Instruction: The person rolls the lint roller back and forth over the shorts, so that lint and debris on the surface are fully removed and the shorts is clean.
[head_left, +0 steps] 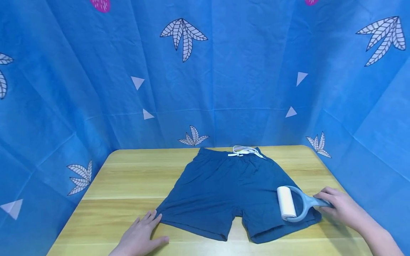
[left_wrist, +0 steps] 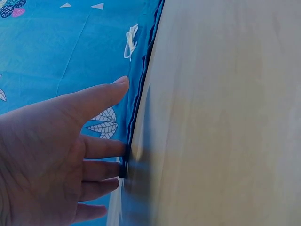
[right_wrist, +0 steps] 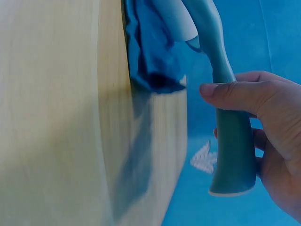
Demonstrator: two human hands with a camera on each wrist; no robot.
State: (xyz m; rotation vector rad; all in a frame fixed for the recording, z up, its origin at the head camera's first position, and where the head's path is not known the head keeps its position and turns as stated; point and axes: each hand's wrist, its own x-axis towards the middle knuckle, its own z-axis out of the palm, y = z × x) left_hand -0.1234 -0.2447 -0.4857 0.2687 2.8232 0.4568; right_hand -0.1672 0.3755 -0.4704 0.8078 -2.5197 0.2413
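Note:
Dark blue shorts [head_left: 221,185] with a white drawstring [head_left: 245,152] lie spread on the wooden table, waistband toward the back. My right hand [head_left: 341,206] grips the blue-grey handle of a lint roller [head_left: 307,204], fingers and thumb wrapped round it. The roller's white cylinder [head_left: 286,202] lies over the right leg of the shorts near its hem. In the right wrist view the handle [right_wrist: 233,150] hangs tilted above the table. My left hand [head_left: 141,234] has its fingers extended, fingertips right at the left leg's outer hem corner and thumb spread apart.
The light wooden table [head_left: 128,185] extends to both sides of the shorts. Blue curtain cloth [head_left: 224,78] with white leaf and triangle prints hangs behind the table and along its left and right sides.

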